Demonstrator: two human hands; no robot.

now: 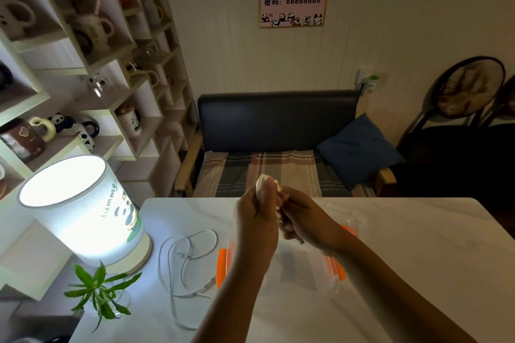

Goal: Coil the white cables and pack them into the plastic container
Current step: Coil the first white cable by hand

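Both hands are raised together above the white table (418, 245). My left hand (255, 220) is closed around a bunch of white cable (263, 181), whose loops stick out above its fingers. My right hand (301, 220) pinches the same cable just beside it. Under my hands lies the clear plastic container (331, 281) with orange clips on its sides, mostly hidden by my forearms. More white cable (186, 259) sprawls loose and tangled on the table to the left of the container.
A lit cylindrical lamp (83, 211) stands at the table's left, with a small green plant (100, 289) in a glass in front of it. A clear lid (354, 217) lies behind the container. Beyond the table are a bench with a blue cushion (359, 147) and mug shelves.
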